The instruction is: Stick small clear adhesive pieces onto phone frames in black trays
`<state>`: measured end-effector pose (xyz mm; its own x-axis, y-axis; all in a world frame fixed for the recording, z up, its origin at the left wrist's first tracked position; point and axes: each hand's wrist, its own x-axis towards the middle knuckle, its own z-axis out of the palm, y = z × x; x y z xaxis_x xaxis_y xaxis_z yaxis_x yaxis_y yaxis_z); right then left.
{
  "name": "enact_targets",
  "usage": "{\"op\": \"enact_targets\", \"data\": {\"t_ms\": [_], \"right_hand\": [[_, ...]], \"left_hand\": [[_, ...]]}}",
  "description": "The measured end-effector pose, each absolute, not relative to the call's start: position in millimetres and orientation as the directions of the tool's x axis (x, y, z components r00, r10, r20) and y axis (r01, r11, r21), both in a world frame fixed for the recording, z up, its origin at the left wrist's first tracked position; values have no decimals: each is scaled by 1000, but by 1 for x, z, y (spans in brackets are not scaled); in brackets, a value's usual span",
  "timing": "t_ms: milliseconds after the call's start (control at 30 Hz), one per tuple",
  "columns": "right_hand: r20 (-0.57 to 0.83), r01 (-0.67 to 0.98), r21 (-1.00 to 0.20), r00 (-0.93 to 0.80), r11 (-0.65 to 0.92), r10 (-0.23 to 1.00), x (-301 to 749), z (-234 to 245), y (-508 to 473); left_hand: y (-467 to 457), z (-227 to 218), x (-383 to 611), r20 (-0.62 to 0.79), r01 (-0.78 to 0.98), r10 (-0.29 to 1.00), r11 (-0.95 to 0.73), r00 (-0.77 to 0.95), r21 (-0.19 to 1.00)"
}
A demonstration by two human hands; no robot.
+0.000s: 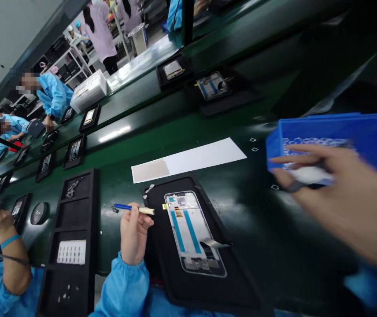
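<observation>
My left hand is closed round a slim pen-like tool with a blue end and a cream end. Right of it, a phone frame with two blue strips and a loose grey flex piece lies on a black mat. My right hand, smeared by motion, is over the front edge of a blue bin. Small white outline-shaped pieces are in the bin. Something dark shows by my right fingers; whether they grip it is unclear.
A white paper strip lies beyond the mat. Left stands a black compartment tray with small parts. A round tin is beside it. Phone parts in trays line the bench; co-workers in blue sit along it.
</observation>
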<state>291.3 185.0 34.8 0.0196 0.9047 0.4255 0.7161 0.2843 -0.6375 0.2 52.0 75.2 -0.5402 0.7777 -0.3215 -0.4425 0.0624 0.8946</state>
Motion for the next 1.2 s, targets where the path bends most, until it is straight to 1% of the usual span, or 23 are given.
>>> {"op": "enact_targets", "data": {"t_ms": [33,67,100,167,233,300,400,500,633,700,900,1033,1200], "right_hand": [[415,632,-683,-76,366,906,273,41,178],[424,533,-713,-190,455,886,256,46,172],[422,453,-731,-286,509,860,241,49,168],[398,389,-732,-422,559,814,218,51,164],[353,405,-722,-482,561,802,205,49,165],[314,430,-719,-499,546,807,199,46,166],[290,414,-758,-479,505,828,196,43,167],[276,352,-820,-447,452,851,194,39,167],[248,277,-884,-406,377,880,192,31,169],[239,258,-899,-388,354,890,192,29,169],[214,249,-910,-404,332,889,193,32,166],[248,248,-901,-377,355,892,191,31,165],[271,241,-896,-367,372,890,191,29,165]], "left_hand": [[54,76,1,-260,-339,789,70,-557,938],[57,76,1,-189,-221,800,73,-569,973],[59,77,2,-114,-98,813,71,-571,993],[65,77,3,29,130,844,48,-536,990],[73,78,3,150,328,879,7,-452,945],[82,78,3,245,502,909,-46,-337,864],[95,79,6,316,678,935,-130,-159,724],[105,83,10,323,765,946,-179,-40,619],[111,87,14,302,814,953,-194,24,548],[113,88,14,297,825,954,-197,37,529],[117,92,18,296,845,953,-209,64,492],[119,93,19,270,858,961,-184,55,479],[120,92,18,256,852,965,-175,51,493]]}}
